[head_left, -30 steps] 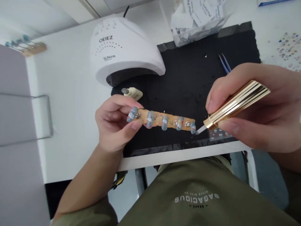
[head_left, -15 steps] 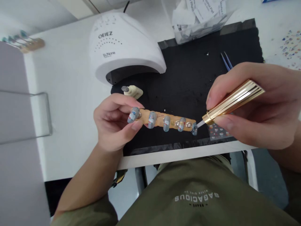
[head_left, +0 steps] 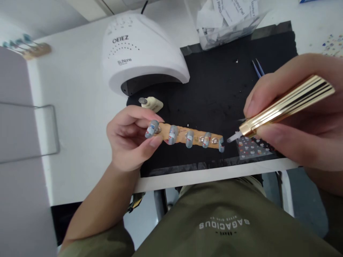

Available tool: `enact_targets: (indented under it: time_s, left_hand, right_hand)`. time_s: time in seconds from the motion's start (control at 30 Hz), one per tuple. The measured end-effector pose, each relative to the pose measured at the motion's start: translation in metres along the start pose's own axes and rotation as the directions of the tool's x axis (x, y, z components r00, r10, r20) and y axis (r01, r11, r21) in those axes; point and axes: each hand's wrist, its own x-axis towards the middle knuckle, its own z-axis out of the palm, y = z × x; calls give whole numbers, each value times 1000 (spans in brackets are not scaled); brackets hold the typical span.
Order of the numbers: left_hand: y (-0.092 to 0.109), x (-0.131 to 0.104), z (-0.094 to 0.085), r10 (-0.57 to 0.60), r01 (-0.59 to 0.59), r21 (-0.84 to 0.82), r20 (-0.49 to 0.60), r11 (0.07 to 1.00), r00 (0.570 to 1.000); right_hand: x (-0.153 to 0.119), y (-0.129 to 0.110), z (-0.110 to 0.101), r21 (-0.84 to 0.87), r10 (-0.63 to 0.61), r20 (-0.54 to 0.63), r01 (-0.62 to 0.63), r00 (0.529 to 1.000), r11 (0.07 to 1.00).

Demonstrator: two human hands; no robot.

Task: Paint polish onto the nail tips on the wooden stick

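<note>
My left hand [head_left: 131, 139] pinches the left end of a wooden nail display stick [head_left: 180, 134]. Several grey-blue false nails [head_left: 189, 139] with small coloured designs sit along it, with round silver studs between some of them. Between the thumb and fingers of my right hand [head_left: 292, 114] is a gold-handled nail brush [head_left: 286, 105]. Its pale bristle tip points left, a small gap from the false nail [head_left: 221, 144] at the stick's right end. Below the brush lies a patterned sticker sheet [head_left: 250, 148], partly covered by my right hand.
A white nail lamp [head_left: 147, 50] stands at the back left of the black mat [head_left: 209, 96]. Near its opening lies a cream bottle [head_left: 152, 104]. A clear box of alcohol pads [head_left: 227, 32] is at the back, with blue tweezers [head_left: 258, 67] to the right and loose gems [head_left: 333, 45] beyond.
My right hand has drawn the brush right and slightly up, its tip leaving the end false nail. More of the sticker sheet shows. The left hand and stick are almost still.
</note>
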Motion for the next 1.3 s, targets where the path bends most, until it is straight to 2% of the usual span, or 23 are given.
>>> enact_targets:
  time_s: [0.13, 0.23, 0.4, 0.63, 0.7, 0.8, 0.97, 1.17, 1.3]
  left_hand:
    - [0, 0, 0, -6, 6, -16, -11, 1000, 1000]
    - [-1, 0, -1, 8, -8, -29, 11, 1000, 1000]
    - [-1, 1, -1, 12, -10, -38, 42, 999, 999]
    - [1, 1, 2, -45, 38, -86, -73, 996, 996]
    - [1, 1, 2, -46, 38, -98, -77, 994, 996]
    - [1, 2, 2, -33, 31, -67, -37, 997, 999]
    - [0, 2, 0, 3, -2, -25, 34, 1000, 999]
    - [-1, 1, -1, 21, -17, -66, 62, 998, 998]
    - [0, 0, -2, -4, 5, -40, 34, 999, 999]
  right_hand:
    - [-2, 9, -2, 44, -100, 147, 94, 984, 995]
    - [-3, 14, -3, 14, -142, 129, 141, 981, 990]
    - [-1, 14, -2, -10, -113, 71, 114, 991, 993]
    - [0, 10, 0, 0, -11, -37, 11, 999, 1000]
    - [-1, 6, 0, 13, 4, -58, -3, 998, 1000]
    - [-3, 4, 0, 23, 15, -15, -14, 1000, 1000]
    - [-3, 10, -1, 77, -84, 109, 76, 990, 994]
    - [-1, 10, -1, -12, -86, 75, 88, 993, 996]
    - [-2, 7, -2, -91, -68, 70, 74, 995, 993]
